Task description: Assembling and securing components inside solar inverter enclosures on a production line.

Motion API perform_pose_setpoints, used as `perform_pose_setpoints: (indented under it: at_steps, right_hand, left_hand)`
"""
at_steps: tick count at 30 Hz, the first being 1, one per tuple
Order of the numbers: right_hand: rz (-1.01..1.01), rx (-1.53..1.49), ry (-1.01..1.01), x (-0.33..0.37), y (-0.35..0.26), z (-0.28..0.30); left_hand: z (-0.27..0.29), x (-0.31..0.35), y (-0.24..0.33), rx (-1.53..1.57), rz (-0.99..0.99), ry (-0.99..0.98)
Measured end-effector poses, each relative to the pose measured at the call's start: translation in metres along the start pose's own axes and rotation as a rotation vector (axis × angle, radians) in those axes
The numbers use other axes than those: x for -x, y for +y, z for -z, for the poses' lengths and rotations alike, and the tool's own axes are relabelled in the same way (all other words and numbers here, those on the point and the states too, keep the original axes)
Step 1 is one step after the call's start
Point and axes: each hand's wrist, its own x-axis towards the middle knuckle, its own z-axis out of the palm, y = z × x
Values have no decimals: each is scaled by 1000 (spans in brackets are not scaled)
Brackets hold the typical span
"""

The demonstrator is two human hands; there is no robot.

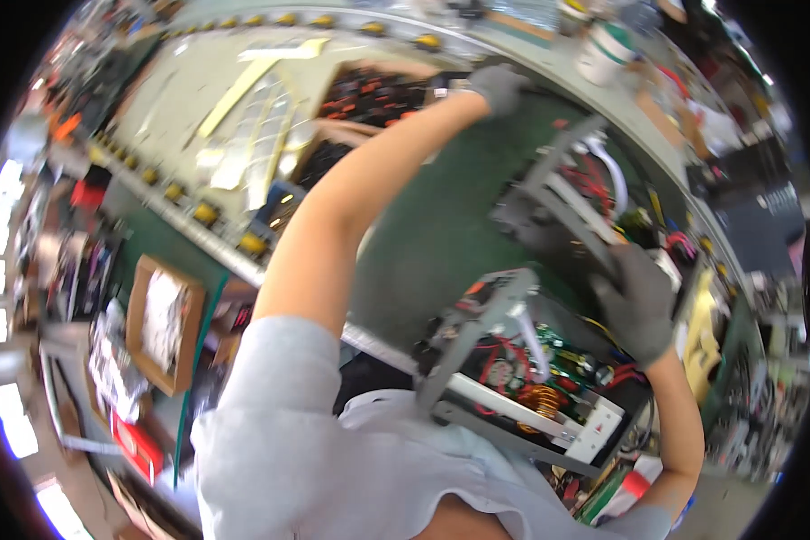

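Observation:
My left hand (499, 87), in a dark grey glove, reaches to the far side of the green work surface, beside a cardboard box of black and orange parts (369, 94). Its fingers are blurred, so I cannot see whether they hold anything. My right hand (639, 306), also gloved, is at the near end of a grey metal chassis (567, 202) with wires inside. Its thumb stands apart from the fingers; any grip on the frame is unclear. Closer to my body, a second open chassis (522, 378) shows a green circuit board, red wires and a copper coil (542, 400).
A conveyor with yellow rollers (205, 213) runs along the left, beside a pale board bearing clear and yellow strips (265, 135). A white tub (603, 54) stands at the far right. On the lower left is a cardboard tray (192, 333) of wrapped items.

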Motion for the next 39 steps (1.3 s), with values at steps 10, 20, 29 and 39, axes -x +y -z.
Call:
perform_pose_setpoints:
  at_steps: [10, 20, 29, 39]
  right_hand:
    - [-108, 134, 2, -12, 27, -2]
    - [80, 219, -25, -28, 42, 10]
    - [94, 174, 28, -31, 39, 8]
    - [-242, -382, 386, -53, 0, 15]
  left_hand:
    - [173, 222, -145, -154, 599, -22]
    - [148, 306, -187, -220, 1388, -249]
    - [154, 312, -204, -20, 1308, -32]
    - [217, 277, -6, 1322, 449, 249]
